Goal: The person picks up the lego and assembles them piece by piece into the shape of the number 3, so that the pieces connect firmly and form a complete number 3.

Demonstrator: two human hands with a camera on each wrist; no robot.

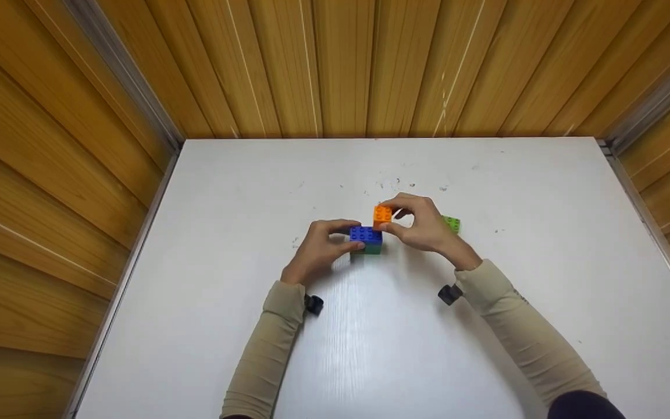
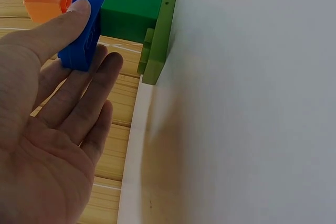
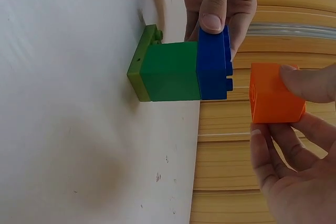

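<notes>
A stack of toy building bricks stands on the white table: a flat light-green brick (image 3: 137,69) at the bottom, a green brick (image 3: 170,72) above it, and a long blue brick (image 1: 364,234) on top, studs up. My left hand (image 1: 320,247) grips the blue brick's left end, thumb on the near side and fingers at the far side. Between thumb and fingers, my right hand (image 1: 422,224) pinches an orange brick (image 1: 382,216). In the right wrist view the orange brick is apart from the blue studs, held just above the stack's right part.
Partly hidden behind the right hand, another light-green brick (image 1: 452,223) lies on the white table (image 1: 242,192). Wood-patterned walls (image 1: 341,70) rise at the back and sides. Small dark marks dot the tabletop beyond the hands.
</notes>
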